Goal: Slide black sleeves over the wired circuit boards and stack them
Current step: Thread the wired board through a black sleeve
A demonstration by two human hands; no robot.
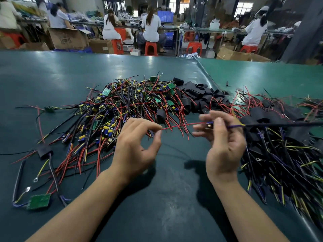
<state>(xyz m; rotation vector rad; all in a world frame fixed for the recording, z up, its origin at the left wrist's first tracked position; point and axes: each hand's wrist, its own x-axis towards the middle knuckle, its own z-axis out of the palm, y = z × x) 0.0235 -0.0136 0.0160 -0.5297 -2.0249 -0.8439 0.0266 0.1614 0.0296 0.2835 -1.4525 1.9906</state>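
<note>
My right hand (225, 144) holds a small wired circuit board (209, 125) in its fingers above the green table (166, 198). Purple, yellow and black wires run from the board to the right. A red wire (181, 125) stretches from the board to the left, and my left hand (138, 145) pinches its end between thumb and forefinger. Behind the hands lies a big tangle of bare wired boards (129, 105). A heap of loose black sleeves (197, 96) sits behind and to the right of that tangle. Sleeved boards (279, 137) are piled at the right.
A sleeved board (44, 151) and a bare green board (39, 201) lie apart at the near left. Beyond the table's far edge several people sit on red stools at other benches, among cardboard boxes.
</note>
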